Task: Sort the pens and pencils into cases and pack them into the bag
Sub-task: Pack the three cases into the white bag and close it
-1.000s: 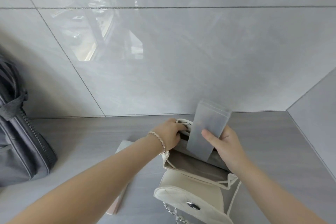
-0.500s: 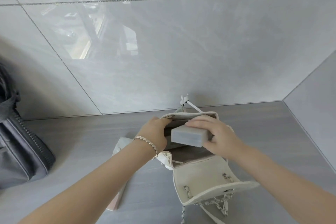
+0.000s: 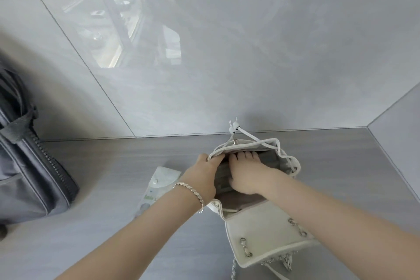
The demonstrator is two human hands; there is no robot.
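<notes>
Two hands at the bag [image 3: 261, 234]: my left hand [image 3: 202, 173] grips its rim open so my flat-fingered right hand [image 3: 246, 174] presses inside.

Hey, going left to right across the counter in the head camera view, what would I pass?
Dark grey zip bag → snap-button pouch → left hand → right hand. The white drawstring bag overlaps both hands, so it is left out.

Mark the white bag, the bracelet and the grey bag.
white bag [image 3: 261, 234]: head view, on its open flap.
bracelet [image 3: 190, 190]: head view, on the chain at the left wrist.
grey bag [image 3: 29, 177]: head view, on its side panel.
</notes>
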